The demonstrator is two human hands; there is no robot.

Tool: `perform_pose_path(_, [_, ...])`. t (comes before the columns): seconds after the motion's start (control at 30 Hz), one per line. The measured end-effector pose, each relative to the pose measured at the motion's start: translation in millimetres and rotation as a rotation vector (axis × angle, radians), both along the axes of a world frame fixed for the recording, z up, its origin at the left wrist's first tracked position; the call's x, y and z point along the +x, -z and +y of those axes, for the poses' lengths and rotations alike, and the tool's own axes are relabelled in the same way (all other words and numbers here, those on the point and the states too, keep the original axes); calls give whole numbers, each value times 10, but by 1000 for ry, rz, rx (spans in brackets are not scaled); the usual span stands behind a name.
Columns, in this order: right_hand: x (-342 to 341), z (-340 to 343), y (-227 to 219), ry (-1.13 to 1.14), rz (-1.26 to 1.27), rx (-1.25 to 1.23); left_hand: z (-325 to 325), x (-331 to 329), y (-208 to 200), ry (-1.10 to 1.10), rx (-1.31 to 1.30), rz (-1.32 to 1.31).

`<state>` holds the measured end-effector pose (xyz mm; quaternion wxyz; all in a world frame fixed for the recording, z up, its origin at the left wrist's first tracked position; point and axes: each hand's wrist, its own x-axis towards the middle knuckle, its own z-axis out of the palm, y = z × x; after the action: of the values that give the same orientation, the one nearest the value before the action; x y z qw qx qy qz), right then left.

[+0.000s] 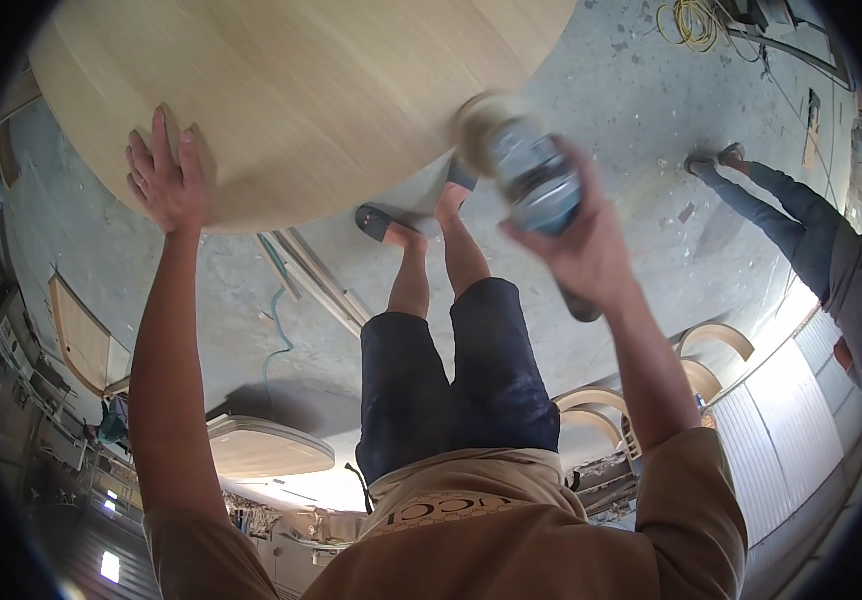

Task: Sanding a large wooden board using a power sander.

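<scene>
A large round board of pale wood (311, 90) fills the upper left. My left hand (166, 180) lies flat near its lower left edge, fingers spread. In my right hand (591, 245) is a power sander (541, 185) with a teal body, blurred by motion. Its round tan pad (481, 125) is at the board's right edge; I cannot tell whether it touches the wood.
Wooden strips (321, 280) and a thin green hose (276, 345) lie on the concrete floor. Curved wooden pieces (596, 405) stand behind me on the right. Another person (821, 240) stands at the far right. A yellow cable (693, 22) is coiled at upper right.
</scene>
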<state>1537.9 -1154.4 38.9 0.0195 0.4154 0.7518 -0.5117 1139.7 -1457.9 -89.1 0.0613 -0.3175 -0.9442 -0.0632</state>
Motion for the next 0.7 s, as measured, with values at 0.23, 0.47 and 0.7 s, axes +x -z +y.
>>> perform_pose_path(0.23, [-51, -19, -60, -287, -120, 72, -5, 0, -28, 3, 9, -8])
perform_pose_path(0.47, [11, 994, 57, 65, -32, 73, 25, 29, -75, -17, 5, -16])
perform_pose_path(0.7, [-70, 830, 30, 65, -14, 38, 12, 15, -72, 4, 9, -8])
